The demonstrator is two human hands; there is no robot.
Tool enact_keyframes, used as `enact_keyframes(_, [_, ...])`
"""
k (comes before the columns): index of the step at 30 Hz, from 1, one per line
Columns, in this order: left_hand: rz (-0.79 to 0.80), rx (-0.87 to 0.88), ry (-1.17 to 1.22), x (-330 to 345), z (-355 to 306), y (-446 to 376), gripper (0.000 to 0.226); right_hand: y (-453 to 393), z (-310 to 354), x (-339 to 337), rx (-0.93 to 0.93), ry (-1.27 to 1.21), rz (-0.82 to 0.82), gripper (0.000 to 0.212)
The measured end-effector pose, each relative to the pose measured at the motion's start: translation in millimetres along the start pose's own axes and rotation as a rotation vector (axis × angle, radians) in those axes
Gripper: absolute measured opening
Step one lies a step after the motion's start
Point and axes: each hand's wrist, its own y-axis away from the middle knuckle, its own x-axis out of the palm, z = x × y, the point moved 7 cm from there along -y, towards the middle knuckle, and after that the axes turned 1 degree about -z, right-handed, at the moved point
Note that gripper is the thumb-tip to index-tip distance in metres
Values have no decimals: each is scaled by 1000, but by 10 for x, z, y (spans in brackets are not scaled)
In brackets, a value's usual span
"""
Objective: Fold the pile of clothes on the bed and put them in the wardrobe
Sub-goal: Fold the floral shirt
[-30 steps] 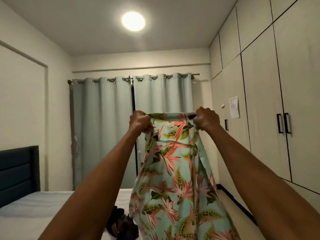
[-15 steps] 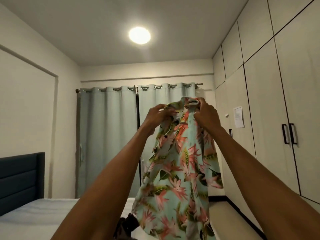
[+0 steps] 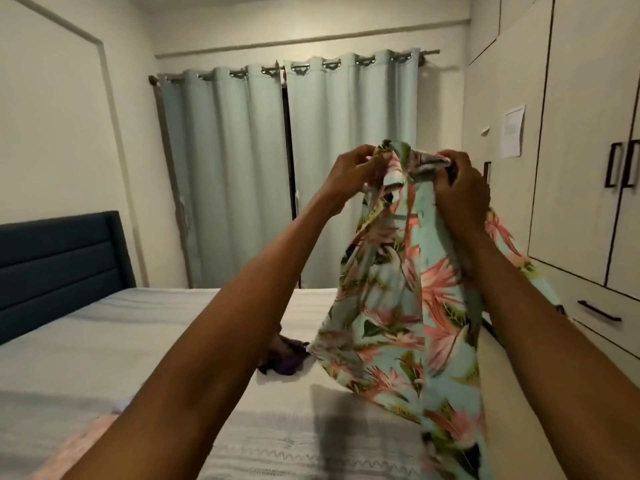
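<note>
Both hands have come together since a second ago: then they held the garment's top edge stretched wide, now they meet at its middle and the view has tipped down toward the bed (image 3: 104,341).

Largest first. That bed fills the lower left, its pale sheet mostly bare. At the right stands the wardrobe (image 3: 581,133), doors closed. Between them hangs the floral garment (image 3: 398,323), held up in the air above the bed's near right corner, its hem just over the sheet. I judge it is being halved lengthwise, the first fold only.

My left hand (image 3: 349,176) pinches one bunched end of the top edge; my right hand (image 3: 462,188) grips the other end, fingers curled round it. They sit just beside each other.

A small dark heap (image 3: 284,355) lies on the sheet behind the garment, probably another piece of clothing, though it is too dim to be sure. Something pinkish (image 3: 79,445) shows at the lower left edge.

By my reckoning the task is early: nothing folded is visible, the wardrobe is unopened, and at least this garment and the heap remain.
</note>
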Motion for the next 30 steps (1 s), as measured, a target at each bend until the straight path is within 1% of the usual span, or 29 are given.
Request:
enact_keyframes(2, [74, -35, -208, -28, 198, 141, 28, 173, -146, 114, 85, 46, 124, 31])
enact_keyframes(4, [170, -105, -306, -56, 542, 306, 30, 393, -255, 261, 112, 102, 251, 32])
enact_keyframes(5, [198, -151, -317, -80, 779, 396, 30, 543, -319, 347, 121, 106, 311, 29])
enact_keyframes(7, [219, -255, -283, -135, 1250, 614, 28, 839, -444, 515, 150, 90, 400, 23])
enact_keyframes(9, [205, -362, -228, -179, 1715, 891, 28, 1153, -593, 719, 187, 69, 495, 22])
enact_keyframes(11, [198, -449, -181, -198, 2127, 1213, 24, 1535, -708, 941, 278, 18, 668, 20])
enact_keyframes(13, [187, -536, -161, -200, 2545, 1542, 21, 2006, -822, 1179, 347, -9, 875, 16])
enact_keyframes(15, [155, -632, -124, -196, 2982, 1867, 22, 2489, -997, 1413, 400, -24, 1021, 18])
enact_keyframes(18, [83, -721, -167, -201, 3509, 2314, 29, 3129, -1268, 1693, 483, -10, 1135, 17])
enact_keyframes(21, [24, -798, -187, -185, 3900, 2686, 25, 3617, -1335, 1828, 546, 26, 1195, 13])
enact_keyframes(23, [29, -847, -188, -141, 4128, 2851, 24, 3876, -1396, 1957, 569, 24, 1253, 9])
enact_keyframes(25, [31, -910, -173, -112, 4338, 2954, 23, 4061, -1426, 2111, 606, -50, 1325, 9])
enact_keyframes(27, [72, -964, -149, -77, 4502, 3036, 28, 4207, -1429, 2226, 615, -83, 1411, 19])
enact_keyframes(28, [116, -991, -141, -45, 4616, 3066, 32, 4282, -1467, 2307, 615, -78, 1454, 24])
enact_keyframes(30, [187, -1003, -155, 6, 4820, 3111, 36, 4438, -1600, 2447, 655, -52, 1498, 28])
